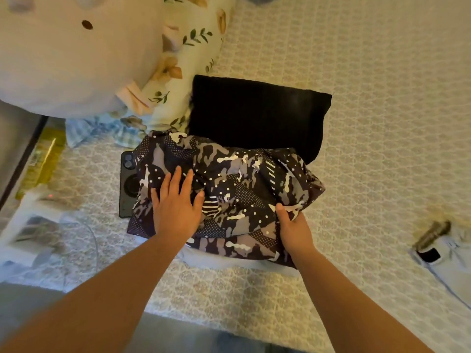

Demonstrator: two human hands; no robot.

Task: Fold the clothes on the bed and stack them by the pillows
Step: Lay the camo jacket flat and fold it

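A folded camouflage-patterned garment (237, 189) in black, grey and white lies on the bed in the middle of the view. My left hand (175, 205) presses flat on its left part, fingers spread. My right hand (293, 228) pinches its lower right edge. Under the garment's near edge a white folded cloth (229, 262) shows. Behind it lies a folded black garment (257, 115), partly covered by the camouflage one. A floral pillow (188, 59) and a big white plush cushion (63, 59) sit at the upper left.
A dark phone (127, 189) lies half under the camouflage garment's left side. Pale jeans (448, 261) lie at the right edge. A blue checked cloth (102, 133) sits below the cushion. The patterned bedsheet (356, 72) spreads to the right. A white stool (30, 225) stands left of the bed.
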